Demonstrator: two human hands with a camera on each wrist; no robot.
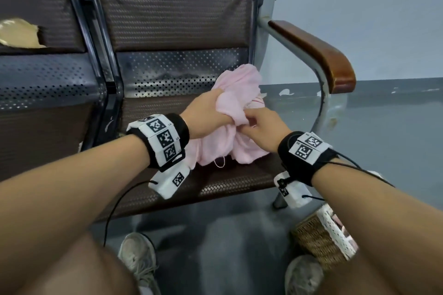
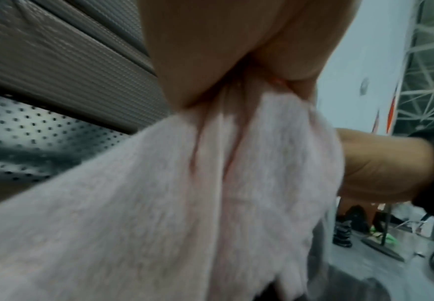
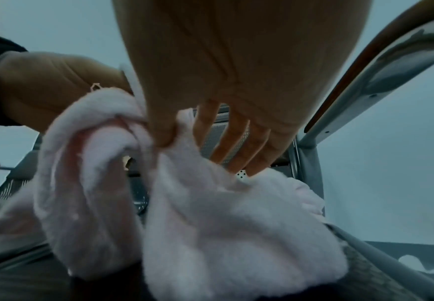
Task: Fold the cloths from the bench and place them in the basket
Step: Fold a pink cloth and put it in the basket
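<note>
The left hand [image 1: 203, 115] is gripping a bunched fold of the pink terry cloth [image 1: 239, 93], fingers curled round it, while the right hand [image 1: 261, 127] is pinching an edge between thumb and forefinger, the other fingers straight. The cloth is hanging crumpled over the counter [image 1: 167, 108], its lower part resting on the seat. Folding is judged barely begun. The wicker basket [image 1: 318, 237] is standing on the floor at right (contents unclear); placement is outstanding.

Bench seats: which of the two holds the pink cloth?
The right-hand seat, next to the wooden armrest. The pink cloth lies there, gripped by both hands; the left-hand seat shows none.
</note>
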